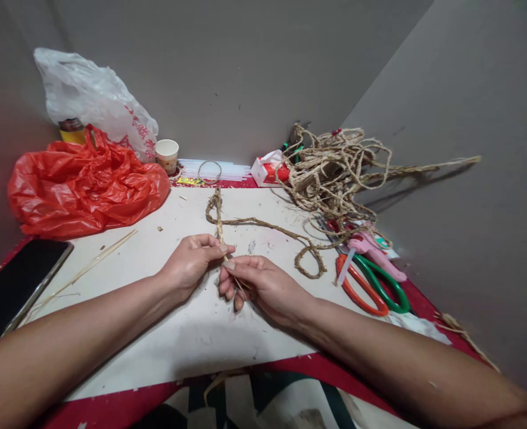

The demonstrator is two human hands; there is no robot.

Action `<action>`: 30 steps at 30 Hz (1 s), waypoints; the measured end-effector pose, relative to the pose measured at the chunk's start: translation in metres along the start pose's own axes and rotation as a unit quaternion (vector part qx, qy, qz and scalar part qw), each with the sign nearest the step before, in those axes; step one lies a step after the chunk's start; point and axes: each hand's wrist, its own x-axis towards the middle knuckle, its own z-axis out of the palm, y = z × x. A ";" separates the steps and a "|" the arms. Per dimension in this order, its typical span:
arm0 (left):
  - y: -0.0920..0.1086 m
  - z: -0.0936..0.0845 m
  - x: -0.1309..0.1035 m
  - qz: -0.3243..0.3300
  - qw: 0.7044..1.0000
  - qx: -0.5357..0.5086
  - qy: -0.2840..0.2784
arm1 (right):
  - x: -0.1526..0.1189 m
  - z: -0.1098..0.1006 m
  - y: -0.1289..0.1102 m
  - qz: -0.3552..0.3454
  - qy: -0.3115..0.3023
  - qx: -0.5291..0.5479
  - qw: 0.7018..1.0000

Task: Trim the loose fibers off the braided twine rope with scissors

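Right hand (254,277): bottom middle of the frame; fingers curled in, thumb and finger pinched on the thin lower end of the cord
Left hand (192,262): just to the left and a bit higher; thumb and finger closed tight on the same cord
Twisted cord (219,211): middle of the frame, over the white board (156,348); it loops above the hands and runs off right
Feel: looks light and rough, so not slippery; bendy where twisted; thin bits may be dry and snap
Best hold: pinch right where the twist ends; a loose grip might let it unwind
Scissors (370,280): right side, well apart from both hands
Rope pile (330,173): upper right; a big tangle, could snag
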 end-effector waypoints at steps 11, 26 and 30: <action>0.011 -0.014 0.008 0.004 0.997 0.071 -0.034 | -0.001 0.000 0.003 -0.013 -0.006 -0.030 0.999; 0.062 -0.007 0.129 0.146 0.893 0.361 0.228 | 0.013 -0.008 -0.013 -0.115 0.078 -0.032 0.990; 0.065 0.004 0.143 0.078 0.888 0.400 0.212 | 0.014 -0.008 -0.014 -0.137 0.082 -0.060 0.985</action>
